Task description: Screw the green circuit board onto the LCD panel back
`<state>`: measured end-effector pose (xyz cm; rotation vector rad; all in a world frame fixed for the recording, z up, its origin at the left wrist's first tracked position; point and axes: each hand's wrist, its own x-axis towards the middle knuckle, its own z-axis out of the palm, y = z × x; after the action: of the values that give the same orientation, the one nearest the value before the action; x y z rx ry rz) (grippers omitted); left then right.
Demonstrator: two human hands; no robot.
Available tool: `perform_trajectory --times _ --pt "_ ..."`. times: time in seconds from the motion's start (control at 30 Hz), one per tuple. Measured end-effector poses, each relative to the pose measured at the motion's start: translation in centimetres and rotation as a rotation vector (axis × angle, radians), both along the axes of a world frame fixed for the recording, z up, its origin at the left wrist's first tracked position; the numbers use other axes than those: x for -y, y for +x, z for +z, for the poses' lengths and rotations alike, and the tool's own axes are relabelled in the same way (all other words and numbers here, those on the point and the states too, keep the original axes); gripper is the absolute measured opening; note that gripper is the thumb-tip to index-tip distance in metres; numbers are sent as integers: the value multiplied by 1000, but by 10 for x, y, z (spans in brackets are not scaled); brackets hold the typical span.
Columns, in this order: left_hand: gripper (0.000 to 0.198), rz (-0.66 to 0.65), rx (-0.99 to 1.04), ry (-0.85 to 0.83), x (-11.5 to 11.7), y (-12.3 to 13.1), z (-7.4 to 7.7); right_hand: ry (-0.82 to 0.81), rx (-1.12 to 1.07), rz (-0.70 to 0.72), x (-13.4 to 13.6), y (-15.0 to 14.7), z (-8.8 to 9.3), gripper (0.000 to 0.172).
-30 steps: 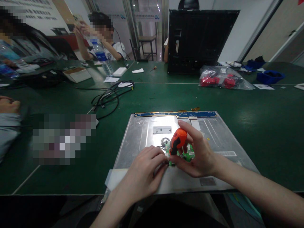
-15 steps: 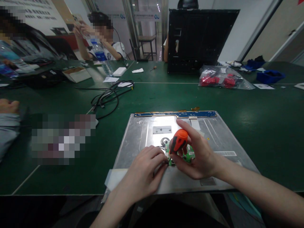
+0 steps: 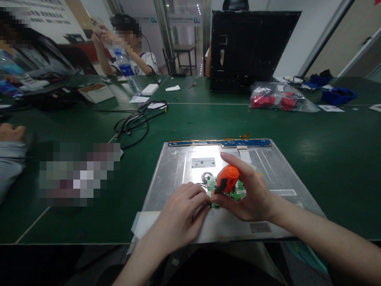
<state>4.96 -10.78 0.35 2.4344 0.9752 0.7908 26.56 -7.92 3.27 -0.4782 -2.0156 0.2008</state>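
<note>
One left hand (image 3: 184,208), one right hand (image 3: 253,192), one orange tool (image 3: 229,176), one panel (image 3: 168,172), two boards (image 3: 212,183) (one green, one blue).
Also one table (image 3: 89,228), one monitor (image 3: 253,47), one box (image 3: 97,95), one stool (image 3: 184,48), one bag (image 3: 279,90) with at least two red items (image 3: 287,102), at least two bottles (image 3: 127,70), at least three other people (image 3: 149,62); cables (image 3: 132,121) too tangled to count.
</note>
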Motion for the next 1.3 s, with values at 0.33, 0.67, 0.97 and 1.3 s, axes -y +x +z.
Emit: perform_trajectory --times 0.33,0.67,0.97,1.3 --pt "12 6 -10 1 0 0 -2 -56 -48 71 1 0 -8 79" --pt "14 -5 -3 6 0 0 0 38 -28 -8 -1 1 -2 70" --pt "13 3 -13 -3 0 -2 -1 30 -3 -37 1 1 -1 73" --pt "13 6 -25 3 1 1 3 7 -42 33 0 2 -4 79"
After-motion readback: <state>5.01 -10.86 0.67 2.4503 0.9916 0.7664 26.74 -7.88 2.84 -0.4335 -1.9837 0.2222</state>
